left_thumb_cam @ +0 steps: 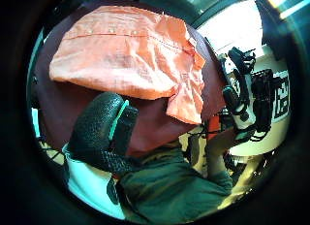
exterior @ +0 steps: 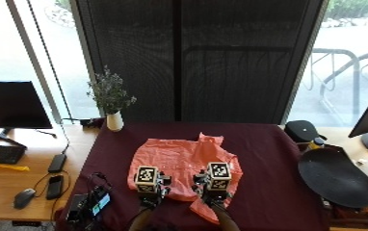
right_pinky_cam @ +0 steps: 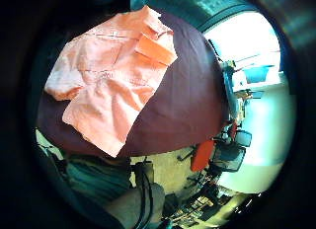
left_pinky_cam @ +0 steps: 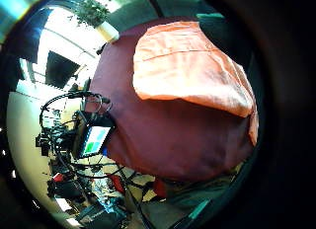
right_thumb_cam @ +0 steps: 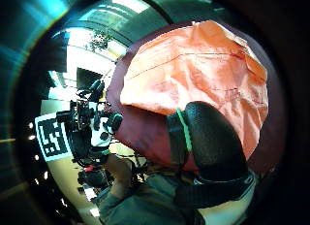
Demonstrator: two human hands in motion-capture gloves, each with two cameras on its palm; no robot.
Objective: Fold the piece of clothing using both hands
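A salmon-orange shirt (exterior: pixel 184 166) lies spread and creased on the dark red tablecloth (exterior: pixel 261 159), collar toward the far side. My left hand (exterior: pixel 150 193) hovers over the shirt's near left edge. My right hand (exterior: pixel 209 192) hovers over its near right part, where a flap of cloth (exterior: pixel 203 204) hangs toward me. The palm views show the shirt (left_thumb_cam: pixel 131 55) (right_thumb_cam: pixel 203 70) some way below the palms, with nothing between the fingers. A black thumb (left_thumb_cam: pixel 99 130) (right_thumb_cam: pixel 210 145) shows in each thumb side view, holding nothing.
A white vase with a plant (exterior: pixel 112 113) stands at the table's far left corner. A small device with a lit screen (exterior: pixel 89 206) sits at the near left edge. A black round object (exterior: pixel 335 177) and a black bag (exterior: pixel 302 130) lie on the right.
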